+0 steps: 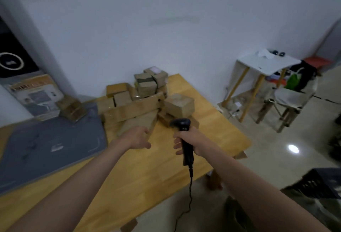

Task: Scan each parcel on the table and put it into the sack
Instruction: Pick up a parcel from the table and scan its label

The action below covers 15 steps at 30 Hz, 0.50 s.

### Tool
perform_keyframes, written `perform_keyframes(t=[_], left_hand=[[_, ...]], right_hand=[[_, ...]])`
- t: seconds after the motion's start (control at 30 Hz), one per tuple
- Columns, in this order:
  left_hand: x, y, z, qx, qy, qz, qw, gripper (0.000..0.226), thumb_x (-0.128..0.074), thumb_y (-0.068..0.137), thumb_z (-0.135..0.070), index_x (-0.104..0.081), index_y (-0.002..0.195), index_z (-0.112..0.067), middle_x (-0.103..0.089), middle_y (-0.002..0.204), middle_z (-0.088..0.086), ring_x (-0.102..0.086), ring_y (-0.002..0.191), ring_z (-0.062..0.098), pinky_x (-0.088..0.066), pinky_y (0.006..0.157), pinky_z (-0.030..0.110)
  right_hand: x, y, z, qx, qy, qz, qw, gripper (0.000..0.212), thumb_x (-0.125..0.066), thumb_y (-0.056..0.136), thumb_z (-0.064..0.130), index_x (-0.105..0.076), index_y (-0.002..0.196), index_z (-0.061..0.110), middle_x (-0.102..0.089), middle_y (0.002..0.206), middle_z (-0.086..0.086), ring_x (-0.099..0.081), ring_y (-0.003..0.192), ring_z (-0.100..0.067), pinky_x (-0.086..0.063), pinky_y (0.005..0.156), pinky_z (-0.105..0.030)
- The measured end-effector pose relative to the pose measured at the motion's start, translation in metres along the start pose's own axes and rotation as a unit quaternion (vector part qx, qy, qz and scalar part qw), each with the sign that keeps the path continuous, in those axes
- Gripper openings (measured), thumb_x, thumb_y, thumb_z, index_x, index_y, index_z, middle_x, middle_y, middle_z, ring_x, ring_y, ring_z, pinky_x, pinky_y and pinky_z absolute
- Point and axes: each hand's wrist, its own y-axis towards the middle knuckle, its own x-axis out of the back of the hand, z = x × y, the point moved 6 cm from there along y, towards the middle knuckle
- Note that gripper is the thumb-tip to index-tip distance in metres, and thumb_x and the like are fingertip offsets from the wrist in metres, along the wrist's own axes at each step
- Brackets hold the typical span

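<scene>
Wooden table (212, 121) with a grey mat (55, 145) on its left part. Brown parcels (140, 100) piled at its far edge — labels too blurred to read. Left hand (136, 136) reaches the nearest flat parcel (140, 122); whether its fingers grip cannot be told. Right hand (191, 140) grips a black corded scanner (184, 135) — held above the table's right side.

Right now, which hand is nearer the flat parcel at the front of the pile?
Left. The left hand is at the flat parcel's near end, its fingers on or just over it. The right hand is off to the right, gripping the scanner.
</scene>
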Motion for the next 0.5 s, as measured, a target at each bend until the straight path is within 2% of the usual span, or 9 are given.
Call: perform_keyframes(t=[0.1, 0.23, 0.4, 0.5], left_hand=[[0.017, -0.002, 0.031, 0.012, -0.039, -0.019, 0.999, 0.070, -0.076, 0.084, -0.039, -0.044, 0.144, -0.023, -0.045, 0.147, 0.003, -0.046, 0.132, 0.022, -0.044, 0.097, 0.030], [0.025, 0.005, 0.057, 0.016, -0.065, -0.022, 0.997, 0.068, -0.076, 0.084, -0.038, -0.045, 0.143, -0.023, -0.043, 0.148, 0.002, -0.047, 0.130, 0.022, -0.045, 0.097, 0.030], [0.035, 0.035, 0.053, 0.004, -0.053, -0.022, 0.998, 0.066, -0.075, 0.085, -0.038, -0.047, 0.143, -0.021, -0.046, 0.146, 0.001, -0.047, 0.130, 0.021, -0.039, 0.091, 0.025], [0.040, 0.066, 0.041, -0.002, -0.059, -0.009, 0.998, 0.065, -0.073, 0.088, -0.036, -0.046, 0.145, -0.020, -0.047, 0.147, 0.003, -0.048, 0.131, 0.022, -0.041, 0.096, 0.027]], right_hand=[[-0.025, 0.012, 0.013, 0.004, 0.014, -0.005, 1.000, 0.015, -0.068, 0.095, 0.013, -0.064, 0.101, -0.001, -0.063, 0.095, -0.019, -0.069, 0.080, -0.032, -0.064, 0.073, -0.049], [-0.040, 0.029, 0.020, -0.009, 0.034, -0.019, 0.999, 0.021, -0.068, 0.094, 0.013, -0.063, 0.107, -0.003, -0.064, 0.099, -0.021, -0.069, 0.081, -0.033, -0.064, 0.068, -0.047], [-0.028, 0.064, 0.034, -0.011, 0.062, -0.050, 0.997, 0.023, -0.068, 0.094, 0.012, -0.063, 0.110, -0.003, -0.064, 0.097, -0.021, -0.068, 0.081, -0.034, -0.063, 0.064, -0.045], [-0.006, 0.092, 0.042, -0.011, 0.076, -0.078, 0.994, 0.022, -0.068, 0.093, 0.012, -0.064, 0.111, -0.001, -0.065, 0.093, -0.018, -0.067, 0.081, -0.034, -0.062, 0.066, -0.044]])
